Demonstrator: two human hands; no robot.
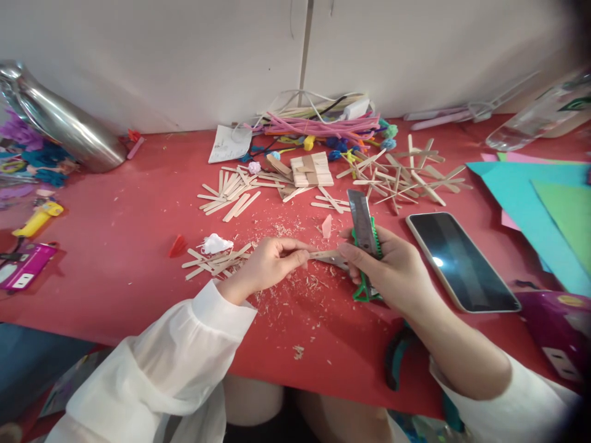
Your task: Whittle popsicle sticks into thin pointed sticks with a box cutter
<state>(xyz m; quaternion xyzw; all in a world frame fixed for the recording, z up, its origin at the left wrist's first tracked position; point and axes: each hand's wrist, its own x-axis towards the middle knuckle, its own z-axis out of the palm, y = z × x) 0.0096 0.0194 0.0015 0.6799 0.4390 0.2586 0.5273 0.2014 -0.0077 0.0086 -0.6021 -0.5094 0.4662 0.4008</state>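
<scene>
My left hand [272, 263] pinches one end of a thin wooden craft stick [324, 254] held just above the red table [115, 246]. My right hand [392, 271] grips a green-handled utility knife [364, 237] with its long metal blade pointing away from me; the thumb and forefinger also meet the stick's other end. Wood shavings [295, 295] lie scattered on the table under and around both hands. Both wrists wear white sleeves.
Loose craft sticks [231, 194], a glued stick panel [314, 169], stick crosses [406, 175] and pipe cleaners [323, 126] lie behind. A phone [462, 261] lies right of my hand, coloured paper [545, 215] beyond it. Pliers [397, 357] sit at the front edge. A silver vessel [60, 123] stands far left.
</scene>
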